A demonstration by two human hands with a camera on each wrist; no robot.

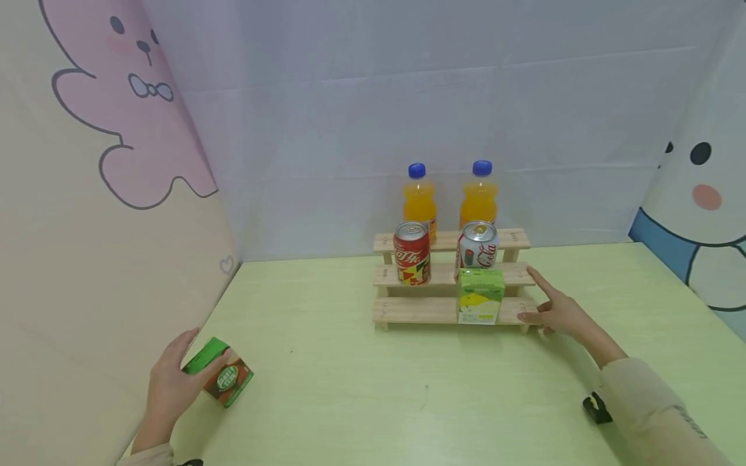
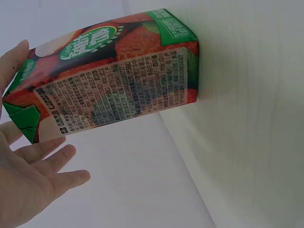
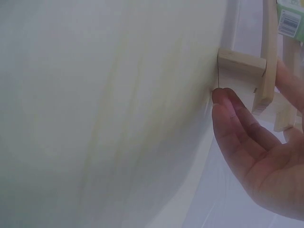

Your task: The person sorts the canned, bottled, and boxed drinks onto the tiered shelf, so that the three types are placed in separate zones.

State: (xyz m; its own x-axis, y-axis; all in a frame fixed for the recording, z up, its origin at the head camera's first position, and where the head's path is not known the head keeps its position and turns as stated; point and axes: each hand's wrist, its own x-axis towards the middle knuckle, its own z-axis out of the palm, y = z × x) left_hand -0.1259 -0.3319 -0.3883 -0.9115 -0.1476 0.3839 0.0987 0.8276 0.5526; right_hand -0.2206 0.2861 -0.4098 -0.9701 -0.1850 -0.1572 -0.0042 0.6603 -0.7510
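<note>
At the left of the table, my left hand (image 1: 171,382) pinches one end of a green and red juice carton (image 1: 230,378) between thumb and fingers. The left wrist view shows the carton (image 2: 118,76) tilted, its far end at or close to the tabletop; contact is hard to tell. My right hand (image 1: 568,314) grips the right end of a three-step wooden rack (image 1: 419,310), with the index finger reaching to the middle step. In the right wrist view, curled fingertips (image 3: 225,97) lie beside the rack's leg (image 3: 242,61).
Two orange drink bottles (image 1: 419,200) with blue caps stand on the top step. A red cola can (image 1: 412,255) and a silver cola can (image 1: 478,243) occupy the middle one. The bottom step holds a green-yellow carton (image 1: 480,298). A black clip (image 1: 597,409) lies near the right sleeve.
</note>
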